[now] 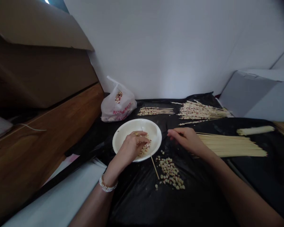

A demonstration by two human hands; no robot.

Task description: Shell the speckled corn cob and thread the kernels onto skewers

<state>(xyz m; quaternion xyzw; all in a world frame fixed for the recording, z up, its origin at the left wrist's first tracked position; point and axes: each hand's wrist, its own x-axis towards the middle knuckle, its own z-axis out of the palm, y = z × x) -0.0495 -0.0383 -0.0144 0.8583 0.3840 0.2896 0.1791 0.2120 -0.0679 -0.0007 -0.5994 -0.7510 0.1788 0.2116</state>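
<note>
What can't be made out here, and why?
All in the head view:
Left hand: fingertips blurred in the bowl; grip unclear.
Right hand: any item between fingertips too small to tell.
Bag: contents mostly hidden by plastic.
Cardboard box: cut off by left edge.

Observed: plain white bowl [122, 133]; cream kernels [169, 171] flecked dark red; pale-yellow sticks [229, 146]; black sheeting [137, 198]; white bag [108, 108], red-printed.

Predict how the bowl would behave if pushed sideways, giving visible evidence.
The bowl would probably keep its shape, as its smooth rim looks rigid. It may slide fairly easily, since the black sheet beneath looks slightly shiny. The loose pieces inside would likely shift about.
</note>
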